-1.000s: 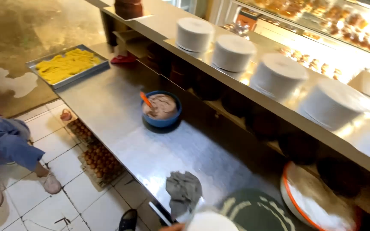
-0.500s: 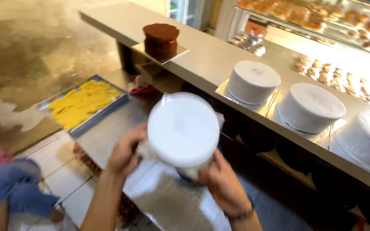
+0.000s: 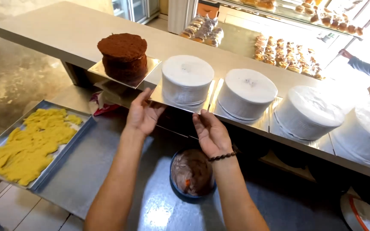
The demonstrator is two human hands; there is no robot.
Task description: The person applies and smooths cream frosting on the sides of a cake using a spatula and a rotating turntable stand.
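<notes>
Both hands (image 3: pixel 144 114) (image 3: pixel 210 132) under one white cake's board (image 3: pixel 180 102), four white cakes (image 3: pixel 247 92), one brown (image 3: pixel 123 56)

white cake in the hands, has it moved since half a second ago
Yes. The white cake was held up in front of the shelf; now it sits on the shelf, between the brown cake and the next white one.

A long steel shelf (image 3: pixel 56 34) runs from the upper left of the frame to the right edge, carrying square metal boards: one with a bare brown cake (image 3: pixel 123 54), then four white-frosted cakes (image 3: pixel 187 81) in a row toward the right. Below it, a steel tabletop (image 3: pixel 108 154) fills the lower centre, bearing a shallow tray of yellow crumbled paste (image 3: pixel 31 141) at lower left and a blue bowl of brownish cream (image 3: pixel 192 173) at bottom centre.
</notes>
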